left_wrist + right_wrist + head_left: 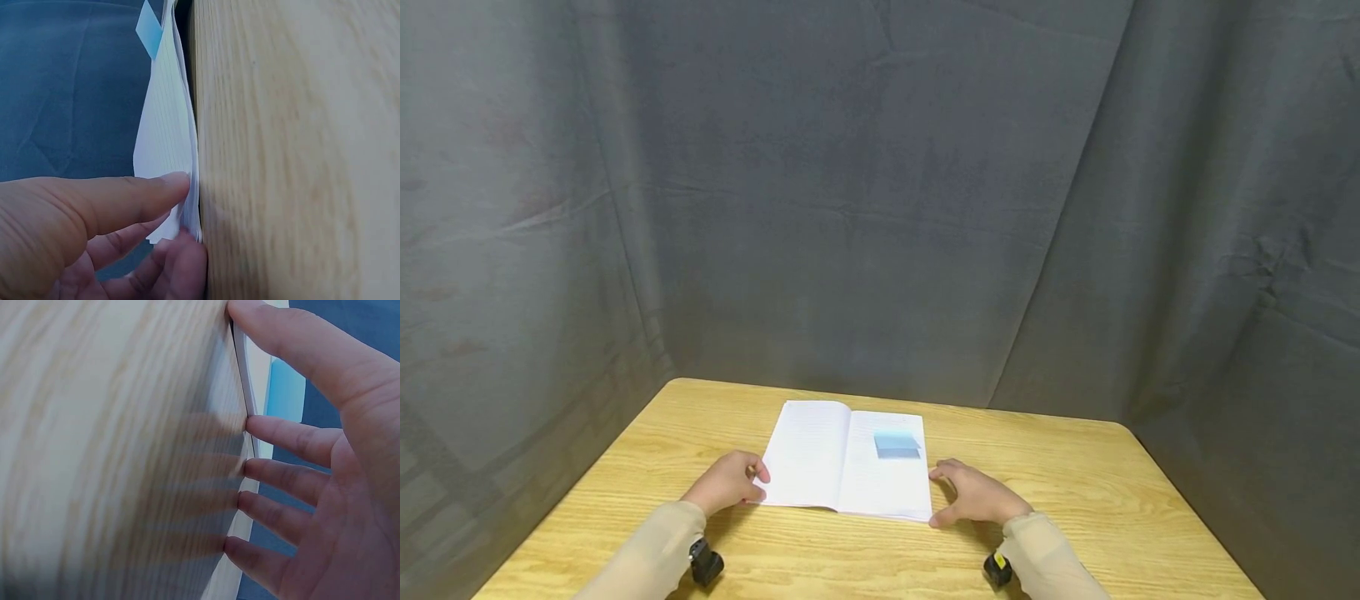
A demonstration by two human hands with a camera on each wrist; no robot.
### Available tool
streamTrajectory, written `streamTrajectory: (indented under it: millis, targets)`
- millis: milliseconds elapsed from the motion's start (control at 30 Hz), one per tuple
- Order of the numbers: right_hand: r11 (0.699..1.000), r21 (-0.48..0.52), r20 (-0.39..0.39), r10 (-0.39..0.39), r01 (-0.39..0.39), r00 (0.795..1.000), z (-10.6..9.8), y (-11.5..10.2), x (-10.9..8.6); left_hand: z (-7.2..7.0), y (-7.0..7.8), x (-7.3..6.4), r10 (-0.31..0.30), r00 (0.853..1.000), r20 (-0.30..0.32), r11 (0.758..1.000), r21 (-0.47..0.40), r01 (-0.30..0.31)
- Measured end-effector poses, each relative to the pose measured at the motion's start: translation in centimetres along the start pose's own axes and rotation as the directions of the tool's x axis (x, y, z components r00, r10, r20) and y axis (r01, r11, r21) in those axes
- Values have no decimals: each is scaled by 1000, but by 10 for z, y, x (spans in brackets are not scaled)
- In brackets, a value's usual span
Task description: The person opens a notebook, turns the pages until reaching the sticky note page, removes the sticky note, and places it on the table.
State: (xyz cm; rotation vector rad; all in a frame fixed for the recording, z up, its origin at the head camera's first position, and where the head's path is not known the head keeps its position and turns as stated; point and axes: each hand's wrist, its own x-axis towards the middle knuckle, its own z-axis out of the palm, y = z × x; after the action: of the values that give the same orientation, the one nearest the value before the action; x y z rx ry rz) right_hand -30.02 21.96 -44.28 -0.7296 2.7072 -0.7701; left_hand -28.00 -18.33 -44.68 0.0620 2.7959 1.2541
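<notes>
An open notebook [808, 454] with lined white pages lies flat on the wooden table. Stuck to its right page is a blue sticky note [896, 444], whose lower edge lifts off the paper. My left hand [730, 482] is at the left edge of the notebook; in the left wrist view its thumb [144, 197] lies on the page, with curled fingers at the edge below. At the lower right edge, my right hand [976, 493] has its fingers spread, and their tips [253, 467] touch the table right beside the pages.
The wooden table [1075, 475] stretches out around the notebook on all sides. Grey cloth [850, 208] hangs behind it and at both sides. A small black device [705, 562] is strapped at the left wrist, and another black device [997, 570] at the right.
</notes>
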Motion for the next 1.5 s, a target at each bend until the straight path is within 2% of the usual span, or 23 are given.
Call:
streamTrajectory:
  millis: [433, 933, 1167, 1333, 1500]
  targets:
    - [1000, -22, -5, -2, 2, 1000, 0, 0, 0, 0, -4, 4, 20, 1000, 2, 998, 57, -20]
    - [999, -42, 1, 11, -11, 1000, 0, 5, 1, 1, -5, 5, 25, 1000, 0, 998, 54, -25]
    - [1000, 19, 26, -3, 2, 1000, -6, 5, 4, 0, -6, 3, 28, 1000, -5, 999, 44, -27]
    - [997, 78, -18, -11, 12, 1000, -19, 2, 10, -1, -6, 3, 34, 999, -7, 999, 42, -34]
    - [993, 113, -128, -5, 20, 992, -33, -2, 20, -2, -6, 3, 33, 999, -4, 999, 38, -32]
